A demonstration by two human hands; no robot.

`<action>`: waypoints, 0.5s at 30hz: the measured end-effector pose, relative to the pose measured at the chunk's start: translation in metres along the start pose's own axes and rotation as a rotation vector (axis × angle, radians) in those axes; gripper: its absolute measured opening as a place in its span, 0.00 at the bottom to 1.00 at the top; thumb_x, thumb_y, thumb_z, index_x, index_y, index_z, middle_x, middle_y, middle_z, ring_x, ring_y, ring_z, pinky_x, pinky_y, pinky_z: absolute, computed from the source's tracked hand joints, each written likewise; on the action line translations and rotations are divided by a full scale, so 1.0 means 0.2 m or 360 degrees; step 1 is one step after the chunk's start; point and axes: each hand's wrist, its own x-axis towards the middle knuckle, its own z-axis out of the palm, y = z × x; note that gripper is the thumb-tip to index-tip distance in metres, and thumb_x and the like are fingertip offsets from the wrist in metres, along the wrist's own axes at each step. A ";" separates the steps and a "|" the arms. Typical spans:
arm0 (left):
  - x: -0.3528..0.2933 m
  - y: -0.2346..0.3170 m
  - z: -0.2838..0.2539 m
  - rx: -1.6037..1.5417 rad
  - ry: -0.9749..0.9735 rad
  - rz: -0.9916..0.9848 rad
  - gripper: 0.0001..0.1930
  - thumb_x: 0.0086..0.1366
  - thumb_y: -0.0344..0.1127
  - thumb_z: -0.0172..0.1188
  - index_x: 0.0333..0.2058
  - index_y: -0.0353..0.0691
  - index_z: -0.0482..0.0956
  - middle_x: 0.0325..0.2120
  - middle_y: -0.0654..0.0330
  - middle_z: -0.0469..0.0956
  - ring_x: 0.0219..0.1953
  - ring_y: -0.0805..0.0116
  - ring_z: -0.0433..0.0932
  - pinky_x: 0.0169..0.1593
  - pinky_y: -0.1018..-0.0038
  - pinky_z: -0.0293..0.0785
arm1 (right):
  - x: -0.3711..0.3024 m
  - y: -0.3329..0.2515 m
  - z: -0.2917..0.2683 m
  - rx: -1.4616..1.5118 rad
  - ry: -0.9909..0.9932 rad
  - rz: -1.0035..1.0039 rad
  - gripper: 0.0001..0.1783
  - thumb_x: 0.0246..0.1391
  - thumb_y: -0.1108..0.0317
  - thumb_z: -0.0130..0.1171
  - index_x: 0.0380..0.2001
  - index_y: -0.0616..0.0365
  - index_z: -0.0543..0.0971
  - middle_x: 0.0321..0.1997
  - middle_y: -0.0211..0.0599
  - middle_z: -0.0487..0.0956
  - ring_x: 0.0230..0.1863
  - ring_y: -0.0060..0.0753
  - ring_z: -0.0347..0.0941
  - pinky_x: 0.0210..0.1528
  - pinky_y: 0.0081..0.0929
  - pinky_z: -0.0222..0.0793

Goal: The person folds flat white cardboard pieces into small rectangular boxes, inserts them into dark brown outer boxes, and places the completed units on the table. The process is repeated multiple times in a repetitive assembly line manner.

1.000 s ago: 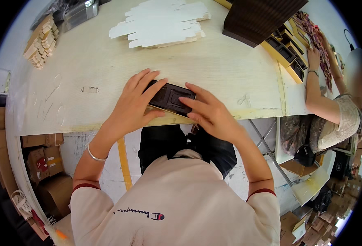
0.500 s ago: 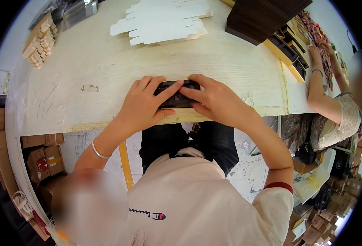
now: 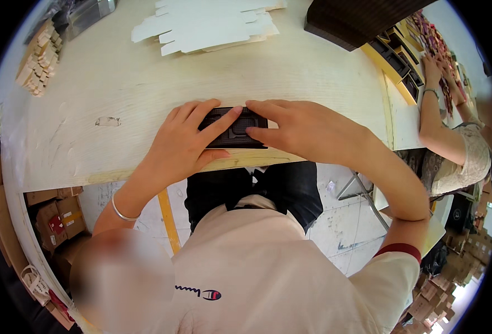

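A small rectangular black plastic tray [image 3: 235,140] with moulded recesses lies near the table's front edge, straight ahead of me. My left hand [image 3: 183,133] is closed around its left end, thumb along the near side and one finger reaching over the top. On the right end, my right hand [image 3: 299,127] grips it, one finger at the far edge and another digit pressed onto the top. Parts of the tray are hidden under both hands.
Flat white card box blanks [image 3: 207,25] are piled at the back. A tall dark stack [image 3: 357,22] stands back right, beside a yellow box [image 3: 388,67] holding black trays. Folded card pieces [image 3: 40,58] sit far left. A co-worker's arm [image 3: 441,125] works at the right.
My right hand has shifted slightly, with its forearm swung outward to the right, uncovering more of the tray. The view has moved a little; my left hand stays at the tray's left end.
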 end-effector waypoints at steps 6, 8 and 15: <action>-0.01 0.00 0.02 0.0054 0.0005 -0.0010 0.34 0.52 0.48 0.65 0.59 0.51 0.69 0.51 0.53 0.68 0.50 0.52 0.67 0.54 0.60 0.64 | 0.03 0.07 0.06 -0.0384 0.0235 -0.0353 0.10 0.46 0.70 0.58 0.30 0.67 0.78 0.48 0.55 0.75 0.33 0.34 0.75 0.31 0.26 0.77; -0.01 0.00 0.02 0.0068 0.0014 0.0010 0.33 0.53 0.48 0.64 0.59 0.51 0.69 0.51 0.53 0.68 0.50 0.52 0.67 0.53 0.60 0.63 | 0.03 0.08 0.06 -0.0417 0.0240 -0.0387 0.12 0.45 0.69 0.58 0.30 0.68 0.78 0.46 0.55 0.76 0.33 0.35 0.75 0.30 0.25 0.76; -0.01 -0.03 0.03 0.0062 0.0027 0.0043 0.30 0.53 0.46 0.64 0.56 0.52 0.72 0.54 0.53 0.67 0.51 0.51 0.67 0.54 0.57 0.62 | 0.05 0.07 0.05 -0.0541 0.0041 -0.0351 0.19 0.46 0.63 0.60 0.37 0.67 0.79 0.54 0.53 0.72 0.43 0.41 0.72 0.44 0.29 0.72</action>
